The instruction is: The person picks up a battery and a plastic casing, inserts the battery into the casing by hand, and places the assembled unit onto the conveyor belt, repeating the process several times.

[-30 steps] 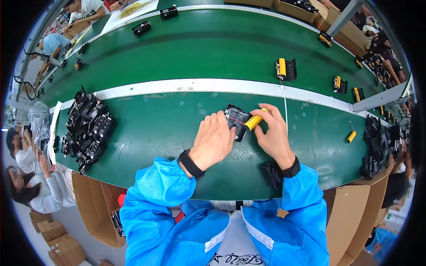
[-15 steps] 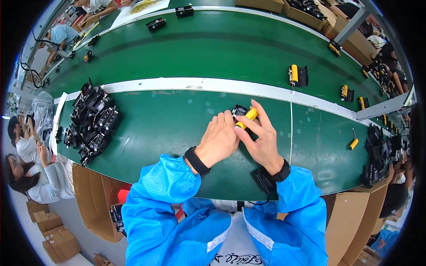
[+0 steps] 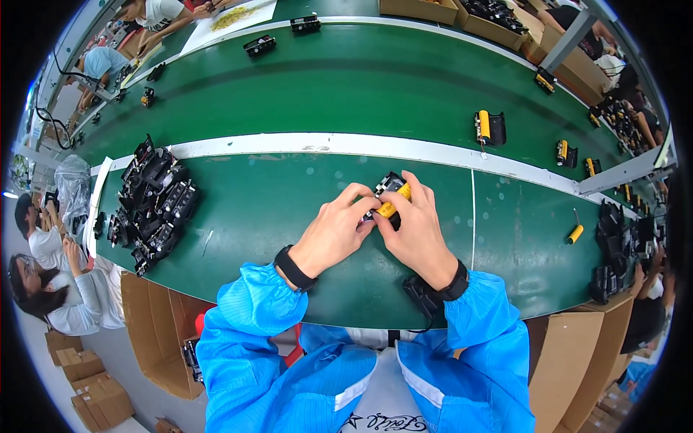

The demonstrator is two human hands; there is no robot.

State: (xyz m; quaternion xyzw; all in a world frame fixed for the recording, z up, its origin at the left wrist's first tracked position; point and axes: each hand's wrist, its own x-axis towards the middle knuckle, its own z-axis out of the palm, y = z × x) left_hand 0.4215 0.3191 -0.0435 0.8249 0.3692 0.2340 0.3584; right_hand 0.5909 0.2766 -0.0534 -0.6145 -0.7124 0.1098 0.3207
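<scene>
Over the green table my two hands meet at a small black plastic housing (image 3: 390, 181) and a yellow cylindrical battery (image 3: 387, 211). My left hand (image 3: 333, 229) is closed, its thumb and fingers pinching the housing's near left end. Closed around the battery, my right hand (image 3: 416, 234) presses it against the housing with thumb and index finger. The battery lies slanted along the housing; whether it is fully seated cannot be seen under the fingers. Beside my right wrist, a black part (image 3: 421, 296) rests at the table's near edge.
A heap of black housings (image 3: 155, 202) covers the table's left side. One loose yellow battery with a wire (image 3: 575, 234) lies at the right, near more black parts (image 3: 611, 249). Beyond a white rail (image 3: 317, 143), a green belt (image 3: 325, 86) carries several assemblies. Cardboard boxes (image 3: 155, 325) stand below.
My left hand has shifted left and turned from covering the housing to pinching its end. My right fingers have come down with the battery onto the housing. Items on the belt have moved slightly right.
</scene>
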